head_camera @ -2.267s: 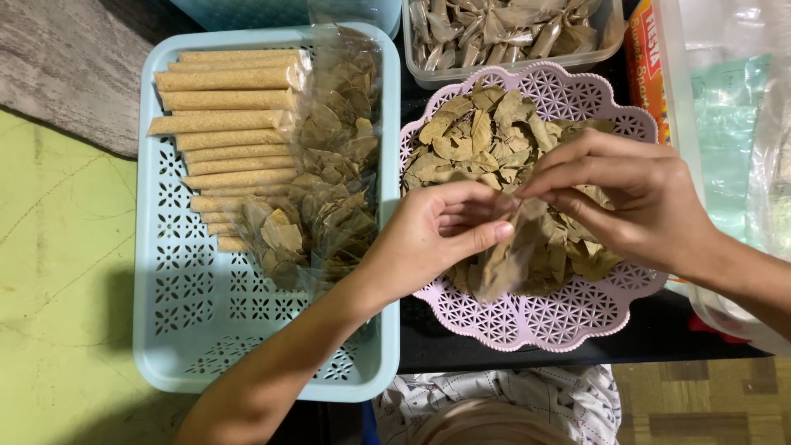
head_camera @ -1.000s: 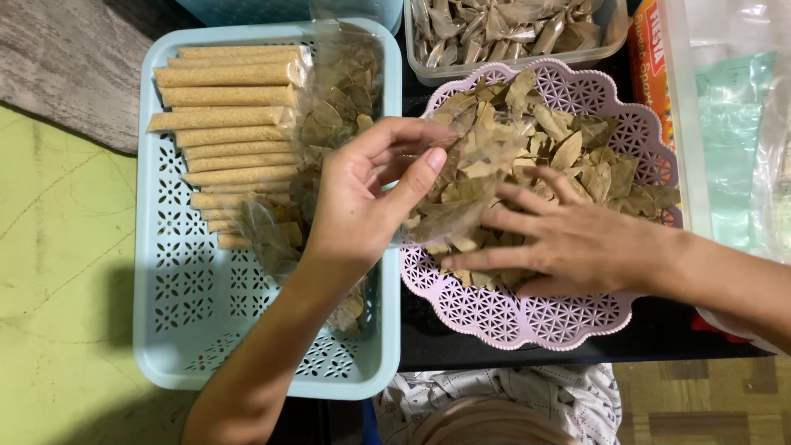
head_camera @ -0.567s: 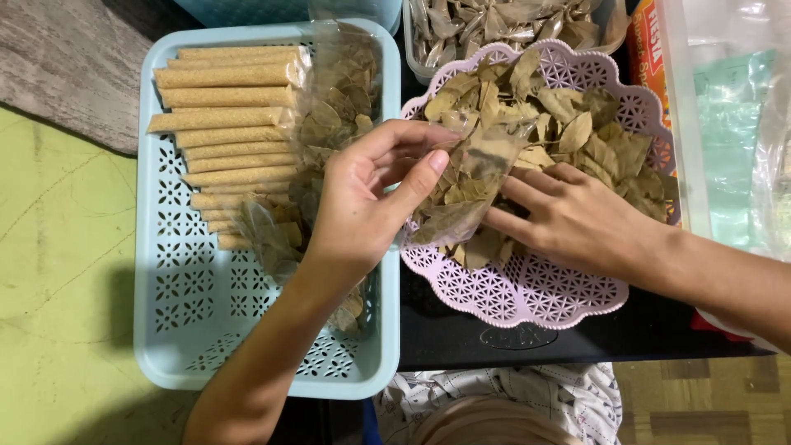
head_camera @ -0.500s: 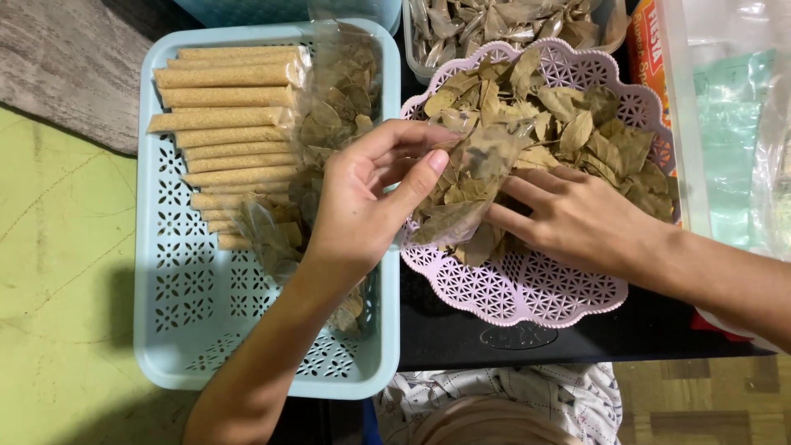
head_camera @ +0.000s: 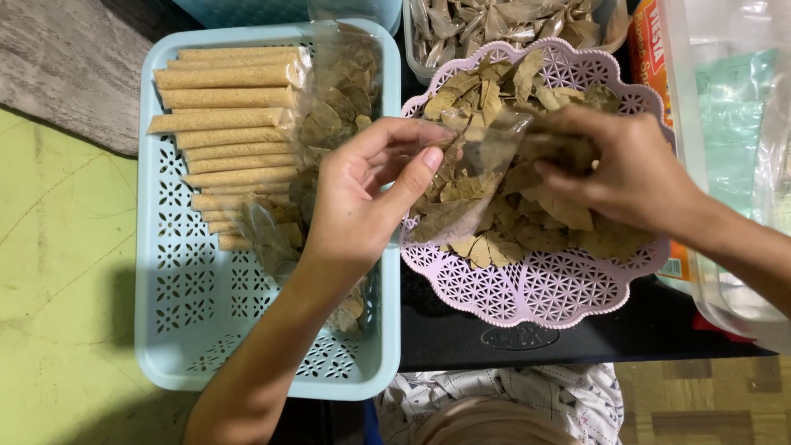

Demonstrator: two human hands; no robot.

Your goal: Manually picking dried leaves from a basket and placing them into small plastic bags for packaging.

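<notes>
The left hand (head_camera: 362,198) pinches a clear plastic bag (head_camera: 474,177) open over the pink basket (head_camera: 535,288); the right hand (head_camera: 630,169) closes on a bunch of dried leaves (head_camera: 568,210). The brittle leaves may crumble or miss the narrow mouth.

Glossy clear plastic bag (head_camera: 482,177), matt dry leaves (head_camera: 568,210), perforated pink plastic basket (head_camera: 535,288)
</notes>
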